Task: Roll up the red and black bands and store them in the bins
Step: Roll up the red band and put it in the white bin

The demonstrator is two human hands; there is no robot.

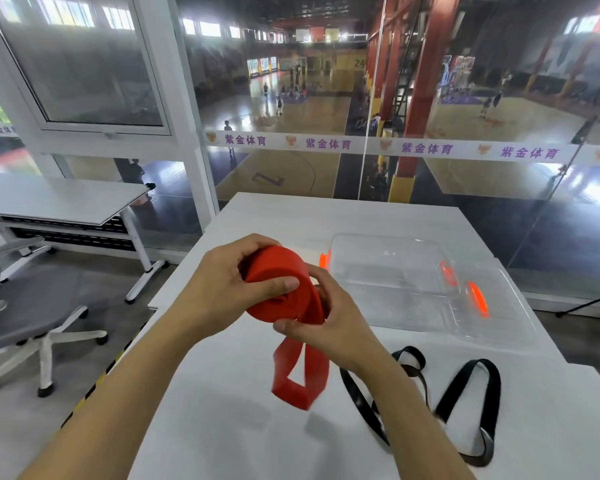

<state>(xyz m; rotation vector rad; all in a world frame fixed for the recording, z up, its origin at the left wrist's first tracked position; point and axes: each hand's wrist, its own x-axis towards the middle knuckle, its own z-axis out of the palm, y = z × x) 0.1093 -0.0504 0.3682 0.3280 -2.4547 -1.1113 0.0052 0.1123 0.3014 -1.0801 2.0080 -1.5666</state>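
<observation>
Both forearms reach in from the bottom edge over the white table (413, 216). Left hand (222, 285) curls round the red band (278, 285), already wound into a thick coil held above the table, thumb pressed across its face. Right hand (329, 327) pinches the coil's lower edge, fingers curled; a loose red loop hangs below it down to the tabletop. Just right of that, the black band (482, 407) lies unrolled in slack loops on the table. Beyond the hands sits a clear plastic bin (395, 271) with orange latches. A grey office chair (25, 296) stands at left; glass walls overlook a basketball court.
</observation>
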